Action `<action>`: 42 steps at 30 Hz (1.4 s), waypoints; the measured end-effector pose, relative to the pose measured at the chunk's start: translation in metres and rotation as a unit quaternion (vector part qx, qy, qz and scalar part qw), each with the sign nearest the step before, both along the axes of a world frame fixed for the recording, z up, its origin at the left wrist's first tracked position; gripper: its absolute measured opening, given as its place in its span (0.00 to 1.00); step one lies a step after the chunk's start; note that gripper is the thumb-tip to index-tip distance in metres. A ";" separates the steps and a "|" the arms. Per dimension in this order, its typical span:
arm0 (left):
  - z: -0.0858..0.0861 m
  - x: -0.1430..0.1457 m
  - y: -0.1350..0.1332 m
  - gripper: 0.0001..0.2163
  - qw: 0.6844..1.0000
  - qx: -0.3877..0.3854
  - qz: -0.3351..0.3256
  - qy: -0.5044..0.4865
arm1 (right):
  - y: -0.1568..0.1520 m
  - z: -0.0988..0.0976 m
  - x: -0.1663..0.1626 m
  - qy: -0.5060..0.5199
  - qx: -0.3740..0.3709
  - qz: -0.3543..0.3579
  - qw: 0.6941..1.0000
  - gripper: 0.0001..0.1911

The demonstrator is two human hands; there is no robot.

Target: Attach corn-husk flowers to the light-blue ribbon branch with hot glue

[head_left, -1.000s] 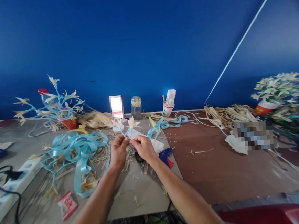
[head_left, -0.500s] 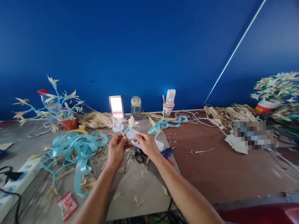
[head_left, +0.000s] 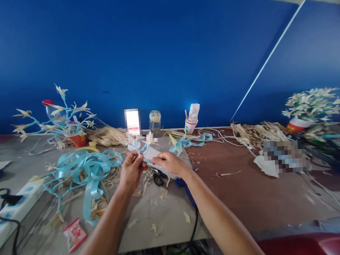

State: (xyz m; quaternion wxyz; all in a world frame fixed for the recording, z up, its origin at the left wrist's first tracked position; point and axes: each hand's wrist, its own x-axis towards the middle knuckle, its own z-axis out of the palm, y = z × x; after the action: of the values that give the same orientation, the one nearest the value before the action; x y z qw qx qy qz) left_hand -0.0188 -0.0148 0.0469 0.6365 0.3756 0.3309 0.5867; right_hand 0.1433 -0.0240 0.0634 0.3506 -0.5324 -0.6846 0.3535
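Observation:
My left hand point(head_left: 132, 170) pinches the blue-wrapped stem of a small sprig of pale husk flowers point(head_left: 141, 142), held just above the grey table point(head_left: 154, 223). My right hand point(head_left: 169, 163) is closed on a strip of light blue ribbon point(head_left: 188, 141) at the same stem, fingertips almost touching those of the left hand. The ribbon trails away to the right behind that hand. Under my right wrist lies a blue glue gun point(head_left: 182, 183), partly hidden. Black scissors point(head_left: 158, 178) lie below the hands.
A loose heap of blue ribbon point(head_left: 86, 169) lies at left, and a potted blue branch with husk flowers point(head_left: 60, 120) behind it. A jar point(head_left: 154, 122), a paper cup point(head_left: 191, 122), dry husks point(head_left: 258, 133), another flower pot point(head_left: 312, 106), a power strip point(head_left: 8, 207) and a red packet point(head_left: 74, 234) stand around.
My right hand has shifted a little to the right along the ribbon and now covers most of the glue gun. The view has tilted slightly. The left hand keeps its pinch on the stem.

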 end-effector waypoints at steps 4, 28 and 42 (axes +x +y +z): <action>-0.003 -0.001 0.001 0.12 1.000 0.006 -0.004 0.014 | 0.007 0.001 0.004 -0.014 -0.009 -0.019 1.000 0.19; 0.000 0.006 -0.003 0.14 0.999 -0.015 -0.044 -0.004 | 0.012 -0.017 0.010 0.194 -0.112 -0.137 0.965 0.12; -0.004 0.000 0.004 0.14 1.000 -0.018 0.013 0.000 | 0.021 -0.014 0.019 0.138 -0.111 -0.049 0.983 0.17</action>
State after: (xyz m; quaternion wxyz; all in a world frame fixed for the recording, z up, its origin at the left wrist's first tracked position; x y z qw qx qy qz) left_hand -0.0187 -0.0111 0.0431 0.6354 0.3597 0.3462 0.5891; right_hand 0.1620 -0.0029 0.0498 0.3974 -0.5471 -0.5589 0.4800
